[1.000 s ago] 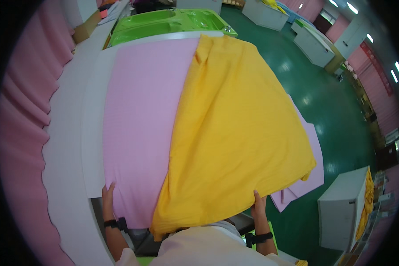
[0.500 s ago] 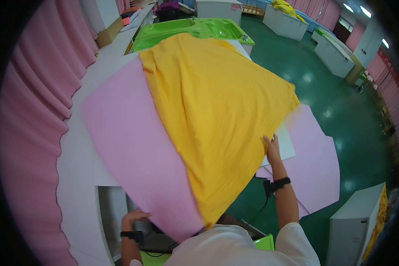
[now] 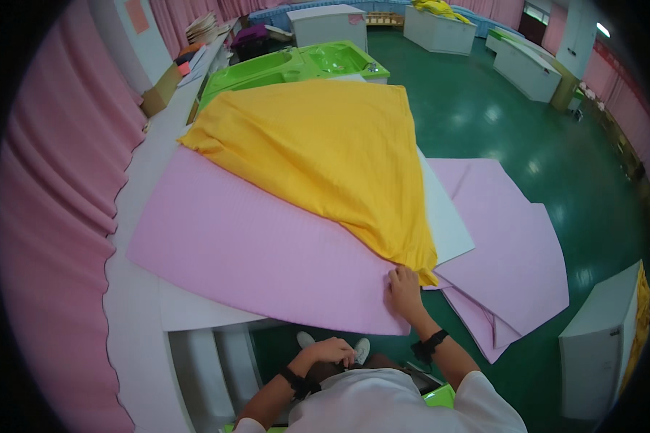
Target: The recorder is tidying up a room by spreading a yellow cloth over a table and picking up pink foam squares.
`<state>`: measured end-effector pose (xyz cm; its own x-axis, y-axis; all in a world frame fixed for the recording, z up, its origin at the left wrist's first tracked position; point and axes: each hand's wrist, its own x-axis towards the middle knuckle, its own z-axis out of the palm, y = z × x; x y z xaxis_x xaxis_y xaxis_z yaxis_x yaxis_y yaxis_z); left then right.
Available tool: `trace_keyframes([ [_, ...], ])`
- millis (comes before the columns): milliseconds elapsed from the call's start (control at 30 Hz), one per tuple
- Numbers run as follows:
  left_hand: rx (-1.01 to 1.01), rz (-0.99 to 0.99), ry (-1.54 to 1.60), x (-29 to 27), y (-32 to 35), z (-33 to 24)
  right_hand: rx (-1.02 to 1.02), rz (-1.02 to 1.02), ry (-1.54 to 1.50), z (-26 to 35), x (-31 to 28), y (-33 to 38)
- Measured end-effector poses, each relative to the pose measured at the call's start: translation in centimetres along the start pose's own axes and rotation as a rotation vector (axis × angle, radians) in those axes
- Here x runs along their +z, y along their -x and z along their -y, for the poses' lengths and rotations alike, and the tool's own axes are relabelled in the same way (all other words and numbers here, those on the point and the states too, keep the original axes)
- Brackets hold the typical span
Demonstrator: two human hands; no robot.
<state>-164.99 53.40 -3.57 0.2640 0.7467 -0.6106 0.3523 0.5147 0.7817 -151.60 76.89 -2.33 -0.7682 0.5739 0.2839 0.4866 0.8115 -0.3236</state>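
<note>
The yellow cloth (image 3: 318,144) is lying ahead and to the left of the right hand (image 3: 406,287), over the far part of a big pink mat (image 3: 260,238). Its long folded-looking edge is running slantwise, from a far left corner down to a thin, bunched tip on the near right. The right hand is resting just at that tip, with its fingers bent, where the cloth is meeting the mat. I cannot tell if those fingers are pinching the cloth, the mat, or both. So nearly all of the cloth is spreading away from this hand, and the right hand is the nearer one. The bare strip of mat is slanting the same way, lying to the left of the right hand. The left hand (image 3: 334,351) is hanging in front of the body, apart from both. No thing is showing in it, and I cannot tell how far its fingers are spreading. More pink sheets (image 3: 513,238) are lying off to the right.
</note>
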Motion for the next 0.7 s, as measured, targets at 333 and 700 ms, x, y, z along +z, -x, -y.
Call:
trace_keyframes([
  [333, -0.077, -0.435, 0.131, -6.0, 8.7, 1.2, 0.857, -0.324, -2.085, -0.7, 3.9, -2.9],
  [700, 0.14, -0.601, 0.236, -19.4, 9.1, 1.9, 0.884, -0.679, -2.367, -0.1, 3.4, -7.9],
])
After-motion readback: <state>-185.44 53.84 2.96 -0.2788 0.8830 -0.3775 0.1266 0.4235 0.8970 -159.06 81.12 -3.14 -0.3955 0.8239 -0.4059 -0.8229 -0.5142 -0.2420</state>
